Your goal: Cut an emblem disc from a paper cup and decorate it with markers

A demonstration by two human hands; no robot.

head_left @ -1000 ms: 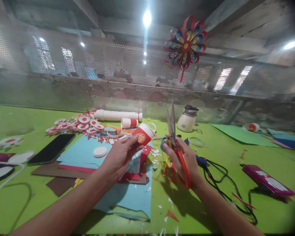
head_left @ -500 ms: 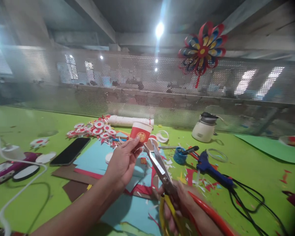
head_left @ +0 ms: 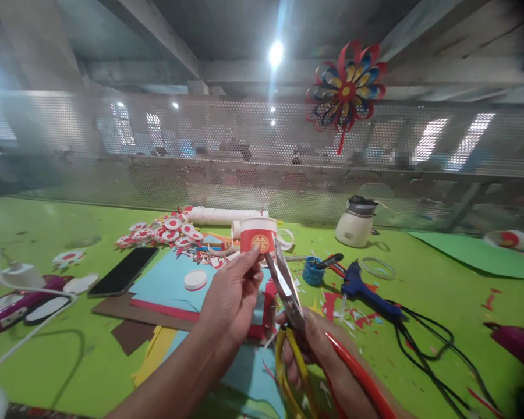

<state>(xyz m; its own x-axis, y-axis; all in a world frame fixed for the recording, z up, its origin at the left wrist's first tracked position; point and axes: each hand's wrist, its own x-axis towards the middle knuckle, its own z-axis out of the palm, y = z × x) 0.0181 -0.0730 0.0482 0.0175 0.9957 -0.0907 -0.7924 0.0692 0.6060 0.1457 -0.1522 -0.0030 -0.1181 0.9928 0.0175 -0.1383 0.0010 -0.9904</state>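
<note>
My left hand (head_left: 232, 299) pinches a red and white paper cup (head_left: 257, 230) by its lower part, its gold emblem facing me. My right hand (head_left: 325, 343) grips scissors (head_left: 284, 285) with yellow handles. Their blades are parted and point up at the cup's right side; I cannot tell whether they touch it. A long red handle (head_left: 356, 369) runs beside my right wrist, and its other end is hidden. Below the hands lie blue paper sheets (head_left: 157, 285), and a white round lid-like piece (head_left: 195, 280) rests on them.
Left are a phone (head_left: 124, 272), a purple device with a white cable (head_left: 20, 305) and piled red-white paper pieces (head_left: 170, 230). A white roll (head_left: 222, 215) lies behind. Right are a blue tape roll (head_left: 313, 272), a blue glue gun (head_left: 371, 297) with black cord and a cream bottle (head_left: 355, 224).
The cup has turned upright and moved slightly right, with its emblem now facing me. The scissors have come closer to the cup's right side. The whole view has shifted slightly.
</note>
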